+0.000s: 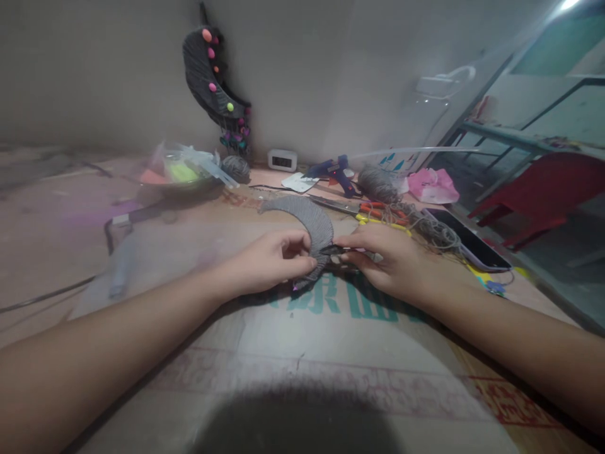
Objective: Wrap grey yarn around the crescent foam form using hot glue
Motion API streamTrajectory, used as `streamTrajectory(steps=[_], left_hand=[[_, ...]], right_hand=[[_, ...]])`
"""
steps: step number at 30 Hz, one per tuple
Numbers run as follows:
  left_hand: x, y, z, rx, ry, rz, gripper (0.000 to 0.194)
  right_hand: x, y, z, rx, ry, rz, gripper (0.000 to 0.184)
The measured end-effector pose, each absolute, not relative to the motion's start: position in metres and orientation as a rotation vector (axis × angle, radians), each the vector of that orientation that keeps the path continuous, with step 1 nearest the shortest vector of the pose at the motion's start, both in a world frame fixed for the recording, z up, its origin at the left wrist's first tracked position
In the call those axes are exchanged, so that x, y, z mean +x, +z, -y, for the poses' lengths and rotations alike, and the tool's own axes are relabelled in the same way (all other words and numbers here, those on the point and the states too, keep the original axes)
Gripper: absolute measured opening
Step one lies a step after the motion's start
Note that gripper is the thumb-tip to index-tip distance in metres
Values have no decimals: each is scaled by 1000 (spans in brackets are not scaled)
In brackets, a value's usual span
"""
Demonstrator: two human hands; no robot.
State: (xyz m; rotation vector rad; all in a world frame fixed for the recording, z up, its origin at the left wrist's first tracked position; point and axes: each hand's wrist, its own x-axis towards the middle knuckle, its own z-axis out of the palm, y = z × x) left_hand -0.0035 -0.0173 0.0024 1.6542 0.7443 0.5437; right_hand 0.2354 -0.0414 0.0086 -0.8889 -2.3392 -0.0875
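A crescent shape wrapped in grey yarn [302, 211] is held just above the printed sheet at the middle of the table. My left hand [271, 258] is closed round its lower part, thumb in front. On the crescent's outer right side, the thumb and fingertips of my right hand [378, 255] pinch something small and dark, perhaps a strand or strip; its kind is too small to make out. A bit of pink shows at the crescent's lower tip. Close behind my right hand lie orange-handled scissors [373, 210] and a loose tangle of grey yarn [432, 228].
A finished-looking dark crescent with coloured pompoms [201, 69] hangs on the wall. Along the back stand a bowl of supplies [182, 176], a small digital clock [282, 160], a blue glue gun [333, 171] and a pink bag [432, 185]. A phone [467, 239] lies right; a red chair [548, 192] stands beyond.
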Motion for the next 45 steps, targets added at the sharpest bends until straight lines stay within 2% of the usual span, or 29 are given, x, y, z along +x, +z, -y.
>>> streamTrajectory(steps=[27,36,45], left_hand=[[-1,3,18,1595,542,-751,13],[1,4,19,1621,560,-732,13],[-1,1,18,1656,570,-764,11]], right_hand=[[233,12,47,-980,-216,2406,18],[232,12,48,-976,-63,2328,13],[233,12,47,-981,-122,2308,14]])
